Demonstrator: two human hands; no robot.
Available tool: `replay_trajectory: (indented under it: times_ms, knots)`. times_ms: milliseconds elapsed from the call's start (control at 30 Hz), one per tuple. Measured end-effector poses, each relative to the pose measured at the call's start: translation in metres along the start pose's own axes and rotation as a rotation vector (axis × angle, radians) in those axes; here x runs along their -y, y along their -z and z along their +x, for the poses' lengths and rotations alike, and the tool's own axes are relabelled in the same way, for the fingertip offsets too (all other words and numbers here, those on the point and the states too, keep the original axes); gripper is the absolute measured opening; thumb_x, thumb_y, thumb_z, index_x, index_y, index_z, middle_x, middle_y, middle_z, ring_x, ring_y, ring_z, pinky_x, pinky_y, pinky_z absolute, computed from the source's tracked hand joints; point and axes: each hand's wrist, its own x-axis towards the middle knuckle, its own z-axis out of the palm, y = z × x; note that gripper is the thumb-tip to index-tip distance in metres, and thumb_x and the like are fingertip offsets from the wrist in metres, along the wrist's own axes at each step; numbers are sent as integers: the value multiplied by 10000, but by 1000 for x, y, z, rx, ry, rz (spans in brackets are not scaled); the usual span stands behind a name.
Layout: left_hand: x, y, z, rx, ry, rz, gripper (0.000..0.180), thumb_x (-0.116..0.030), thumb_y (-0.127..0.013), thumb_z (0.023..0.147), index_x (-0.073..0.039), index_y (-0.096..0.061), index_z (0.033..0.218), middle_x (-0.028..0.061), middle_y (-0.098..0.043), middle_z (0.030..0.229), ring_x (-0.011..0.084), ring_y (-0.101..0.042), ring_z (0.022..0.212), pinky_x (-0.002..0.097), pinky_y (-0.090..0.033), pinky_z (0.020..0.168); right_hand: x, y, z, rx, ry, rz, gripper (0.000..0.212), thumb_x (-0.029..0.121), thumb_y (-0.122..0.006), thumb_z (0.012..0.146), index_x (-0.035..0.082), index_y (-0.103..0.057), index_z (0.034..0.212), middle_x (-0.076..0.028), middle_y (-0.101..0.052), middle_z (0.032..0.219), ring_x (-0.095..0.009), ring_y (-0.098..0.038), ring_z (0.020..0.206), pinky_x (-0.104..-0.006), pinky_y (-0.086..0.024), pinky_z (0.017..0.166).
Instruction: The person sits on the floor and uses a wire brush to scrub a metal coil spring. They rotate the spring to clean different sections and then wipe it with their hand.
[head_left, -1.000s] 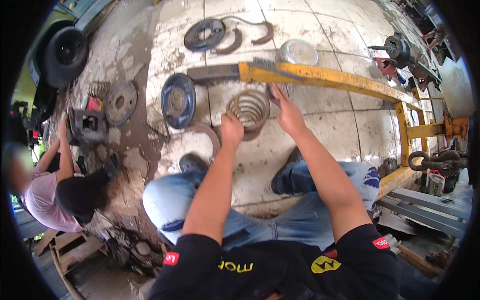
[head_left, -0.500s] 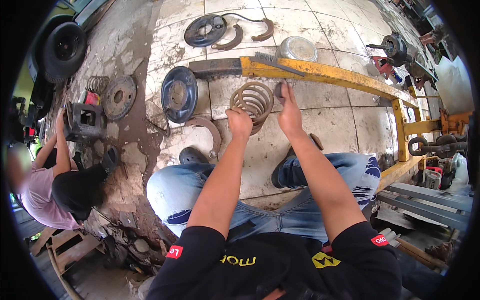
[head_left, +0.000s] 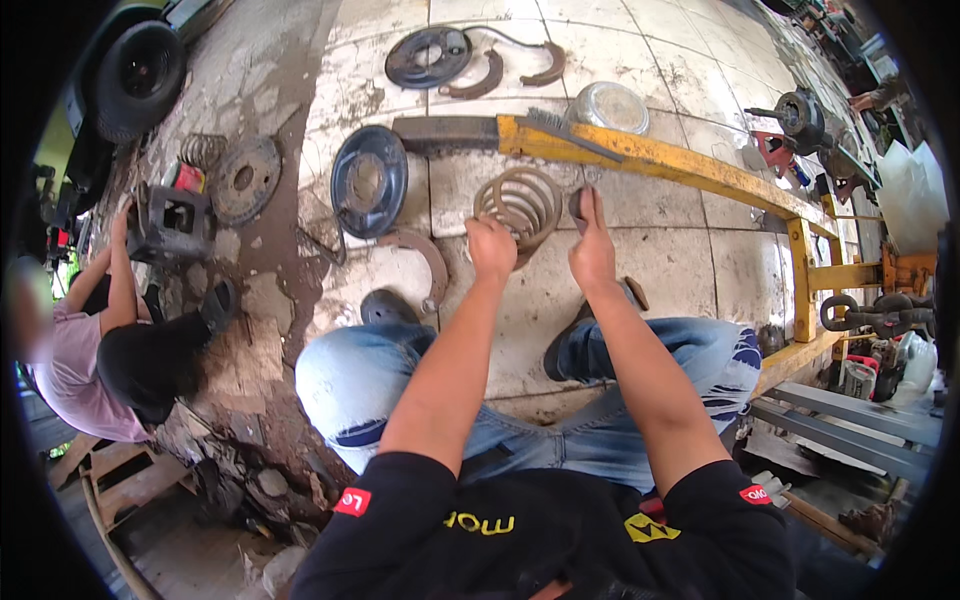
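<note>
My left hand point(head_left: 491, 248) is closed round the near left side of a large tan coil spring point(head_left: 550, 215). The spring is held above the tiled floor, and its open rings show from the end. Just right of it is my right hand point(head_left: 593, 258), fingers pressed together on a small dark pad point(head_left: 577, 206). What the pad is made of cannot be told, and a narrow gap shows between it and the spring. Left of the spring a curved brown brake shoe point(head_left: 432, 265) lies on the tiles, near a dark blue round backing plate point(head_left: 368, 182).
Beyond the spring runs a yellow steel frame point(head_left: 660, 170) with a wire brush point(head_left: 570, 135) on it. Past that lie a round metal tin point(head_left: 610, 108), another backing plate point(head_left: 428, 57) and brake shoes point(head_left: 543, 65). At left, a person point(head_left: 85, 350) handles a grey block-shaped part point(head_left: 172, 225).
The whole view has shifted slightly, so things sit a little farther right. The spring's open end is turned a bit more toward the view. Both hands keep their grips.
</note>
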Motion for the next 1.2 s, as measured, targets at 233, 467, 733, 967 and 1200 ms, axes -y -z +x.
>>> replay_trajectory:
  times_ms: [233, 467, 733, 967, 1200]
  knots:
    - [23, 5, 10, 60, -29, -64, 507, -354, -302, 1014, 88, -484, 1184, 375, -565, 1149, 501, -524, 1120, 504, -394, 962, -23, 14, 19, 144, -43, -30, 761, -43, -516, 797, 149, -299, 1500, -249, -477, 1390, -413, -536, 1197, -449, -477, 946]
    - [16, 29, 20, 228, 207, -449, 511, -414, -284, 1014, -8, -541, 1186, 136, -601, 895, 196, -579, 697, 343, -494, 633, 77, 68, 48, 236, -10, 76, 646, 74, -535, 813, 94, -387, 1441, -254, -602, 1234, -405, -583, 1135, -443, -479, 924]
    - [18, 35, 25, 404, 262, -540, 220, -304, -471, 1013, -96, -541, 1025, 6, -561, 738, 108, -510, 583, 262, -460, 550, 111, 41, 74, 617, -115, 136, 425, 201, -558, 865, 47, -576, 1260, -246, -642, 1149, -382, -618, 1076, -407, -479, 900]
    - [12, 39, 23, 416, 309, -622, 218, -299, -474, 1020, -94, -549, 1022, 8, -565, 769, 110, -516, 614, 273, -491, 579, 117, 53, 60, 729, 13, -129, 360, 254, -507, 968, -15, -604, 1188, -241, -663, 1084, -368, -639, 1027, -403, -477, 875]
    - [9, 35, 23, 406, 306, -595, 212, -295, -463, 1029, -96, -534, 1012, 5, -563, 792, 106, -514, 640, 267, -489, 577, 102, 34, 69, 412, -92, 20, 365, 249, -548, 949, -43, -606, 1161, -267, -652, 1090, -412, -622, 1029, -441, -472, 884]
